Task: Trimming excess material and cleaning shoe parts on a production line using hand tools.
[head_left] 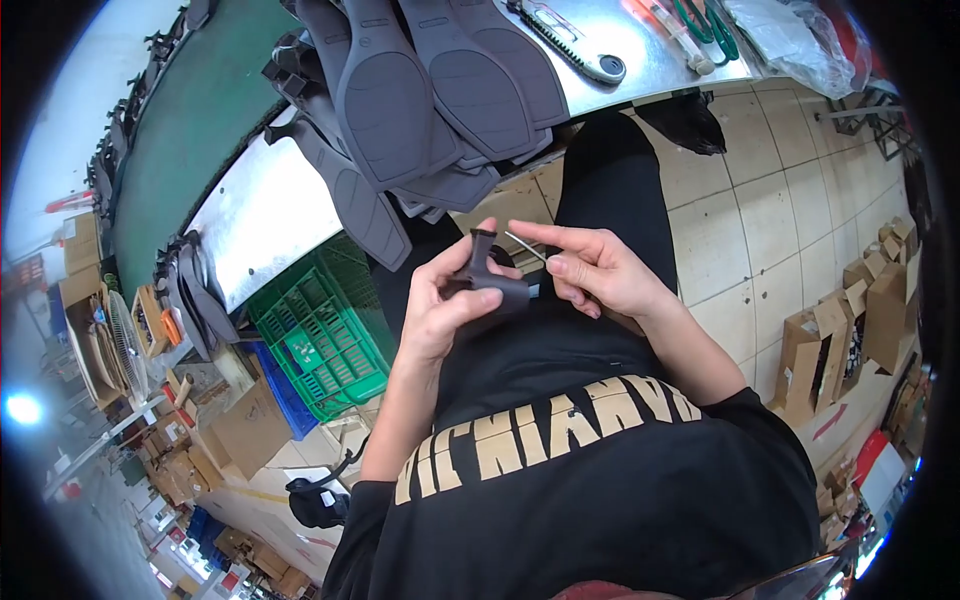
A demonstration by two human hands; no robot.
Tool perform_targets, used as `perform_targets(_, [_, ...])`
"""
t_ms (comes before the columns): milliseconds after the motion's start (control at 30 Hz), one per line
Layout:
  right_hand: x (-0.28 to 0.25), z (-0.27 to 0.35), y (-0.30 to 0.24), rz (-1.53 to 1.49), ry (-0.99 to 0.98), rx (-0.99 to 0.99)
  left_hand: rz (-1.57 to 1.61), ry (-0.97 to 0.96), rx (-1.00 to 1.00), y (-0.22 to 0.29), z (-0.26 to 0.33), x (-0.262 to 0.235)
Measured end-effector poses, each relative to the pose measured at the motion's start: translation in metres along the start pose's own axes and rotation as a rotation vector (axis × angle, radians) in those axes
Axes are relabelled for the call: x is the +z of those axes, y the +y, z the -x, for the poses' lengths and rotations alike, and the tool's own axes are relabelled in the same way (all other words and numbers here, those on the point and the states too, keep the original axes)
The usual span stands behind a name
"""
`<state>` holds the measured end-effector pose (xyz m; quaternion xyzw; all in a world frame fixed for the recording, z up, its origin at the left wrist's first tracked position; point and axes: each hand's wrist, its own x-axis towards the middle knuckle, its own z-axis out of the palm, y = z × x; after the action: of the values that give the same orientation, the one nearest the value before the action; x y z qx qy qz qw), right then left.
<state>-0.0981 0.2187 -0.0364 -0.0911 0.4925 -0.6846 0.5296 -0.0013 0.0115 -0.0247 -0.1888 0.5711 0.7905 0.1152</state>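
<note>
Over your lap, your left hand (pixel 440 300) grips the dark plastic part (pixel 492 280) while your right hand (pixel 592 268) pinches a thin metal rod (pixel 524 245) that, I reckon, could slip sideways from so light a hold.

Bright, even indoor light. Glare whitens the metal worktop (pixel 640 45), and a blue-white lamp (pixel 22 408) flares at lower left. Fisheye bending curves the edges, corners vignette black, and the rim blurs.

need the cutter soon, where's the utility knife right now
In the head view the utility knife lies on the metal tabletop at the top, right of the grey moulded parts and left of the green-handled scissors.
</note>
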Motion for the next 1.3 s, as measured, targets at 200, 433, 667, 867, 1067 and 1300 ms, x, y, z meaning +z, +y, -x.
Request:
perform_targets(200, [0.005, -0.005, -0.004, 0.107, -0.065, -0.073, 0.333, -0.155, -0.027, -0.003, -0.004, -0.008])
perform_targets(433, [0.021, -0.012, -0.003, 0.145, -0.134, -0.139, 0.747, -0.275, -0.104, -0.026, -0.009, -0.01])
perform_targets(667, [0.031, -0.014, 0.014, 0.1, -0.055, -0.217, 0.907, -0.298, -0.155, -0.031, -0.01, -0.007])
perform_targets(867, [0.031, -0.013, 0.015, 0.069, -0.039, -0.213, 0.969, -0.355, -0.168, -0.041, -0.005, -0.005])
perform_targets(1067, [0.03, -0.012, 0.017, 0.105, -0.045, -0.17, 0.99, -0.356, -0.145, -0.049, -0.001, -0.005])
perform_targets(1300, [0.028, -0.015, 0.021, 0.085, -0.015, -0.136, 1.036, -0.329, -0.166, -0.049, -0.002, -0.001])
